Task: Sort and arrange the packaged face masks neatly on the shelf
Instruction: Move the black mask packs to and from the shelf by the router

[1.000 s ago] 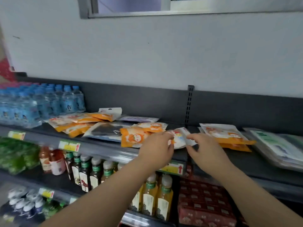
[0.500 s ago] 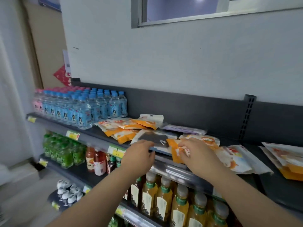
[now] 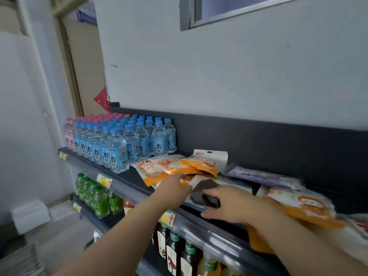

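Nearest, under the bare forearms, dark-capped tea bottles [image 3: 179, 253] stood in a row below the glossy front lip of the top shelf [image 3: 201, 224], where a yellow price tag [image 3: 167, 218] with a red arrow was clipped. The right hand [image 3: 229, 206] lay at that lip, fingers bent over the top of a black mask packet [image 3: 205, 188] and thumb below its front edge, so it held the packet – a flat, clear-film pouch with a dark, matte mask inside. Just to its left, the left hand [image 3: 175, 186] reached forward onto the lowest of the fanned orange packets [image 3: 179, 166]; whether its fingers pinched the packet or only touched it could not be told. Those crinkled orange-and-white pouches overlapped one another, partly covering the black packet's far corner. More orange pouches [image 3: 298, 206] sat heaped to the right, partly hidden by the right forearm, with a flat purple packet [image 3: 262, 174] behind them. Farther left, clear water bottles [image 3: 119, 144] with blue caps crowded the shelf end – pink-capped ones behind – and green bottles [image 3: 95, 196] filled the shelf beneath. Beyond rose a plain pale wall [image 3: 219, 72] and a grey-framed window [image 3: 239, 10].
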